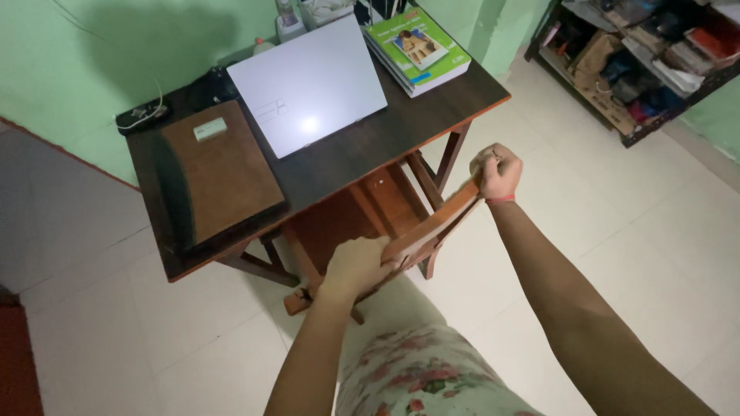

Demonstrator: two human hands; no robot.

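Observation:
A brown wooden chair (362, 216) is tucked partly under a dark wooden desk (362, 146). My left hand (354, 266) grips the near end of the chair's backrest top rail (432, 227). At the rail's far end, beside the desk's right front leg, my right hand (497, 171) is closed around it; a red band sits on that wrist. The chair seat shows under the desk edge between my hands.
On the desk lie a closed white laptop (308, 85), a brown board (220, 169) with a small white object on it, and a stack of green-covered books (420, 50). A cluttered dark shelf (640, 62) stands at the right. White tiled floor surrounds the desk.

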